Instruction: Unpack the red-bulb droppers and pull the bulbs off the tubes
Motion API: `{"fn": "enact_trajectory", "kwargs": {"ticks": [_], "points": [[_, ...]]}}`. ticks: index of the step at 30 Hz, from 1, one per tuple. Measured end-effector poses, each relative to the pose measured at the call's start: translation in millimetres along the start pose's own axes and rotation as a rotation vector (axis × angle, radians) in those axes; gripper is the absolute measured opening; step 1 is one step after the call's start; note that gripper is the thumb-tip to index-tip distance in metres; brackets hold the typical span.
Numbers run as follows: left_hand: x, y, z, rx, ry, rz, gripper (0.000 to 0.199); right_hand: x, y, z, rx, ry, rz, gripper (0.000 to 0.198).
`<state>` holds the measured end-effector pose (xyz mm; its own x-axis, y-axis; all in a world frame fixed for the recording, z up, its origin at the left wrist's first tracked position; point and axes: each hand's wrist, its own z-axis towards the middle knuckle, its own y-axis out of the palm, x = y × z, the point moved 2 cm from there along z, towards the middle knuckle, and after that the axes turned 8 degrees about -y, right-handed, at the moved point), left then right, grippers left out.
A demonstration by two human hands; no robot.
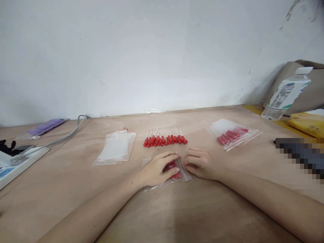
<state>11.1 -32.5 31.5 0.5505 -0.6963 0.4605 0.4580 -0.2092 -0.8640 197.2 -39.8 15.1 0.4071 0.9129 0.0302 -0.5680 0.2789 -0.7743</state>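
A clear zip-lock bag with red pieces inside lies flat on the table before me. My left hand rests over the bag, its thumb and fingers curved around the red pieces and pressing on it. At the bag's right, zip-strip edge, the fingers of my right hand are curled together and pinch it. Just beyond the hands is a row of red-tipped sticks with thin pale stems. Part of the bag is hidden under my left hand.
Left of the row lies a stack of flat zip-lock bags with white inserts. Filled bags with red pieces lie to the right. Farther out are a water bottle, a yellow packet, a power strip, a cable and a purple packet.
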Motion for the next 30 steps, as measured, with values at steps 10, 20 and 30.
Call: {"fn": "enact_trajectory", "kwargs": {"ticks": [10, 20, 30], "points": [[-0.3, 0.0, 8.5, 0.030, 0.058, 0.046, 0.031, -1.8, 1.6, -0.9, 0.012, -0.022, -0.024, 0.014], [1.1, -0.2, 8.2, 0.094, 0.083, 0.030, 0.017, -2.3, 2.1, -0.8, 0.051, -0.061, -0.023, 0.014], [0.6, 2.0, 8.3, 0.060, 0.087, 0.049, 0.018, -0.9, 2.9, -1.6, 0.046, -0.080, -0.002, 0.013]]}}
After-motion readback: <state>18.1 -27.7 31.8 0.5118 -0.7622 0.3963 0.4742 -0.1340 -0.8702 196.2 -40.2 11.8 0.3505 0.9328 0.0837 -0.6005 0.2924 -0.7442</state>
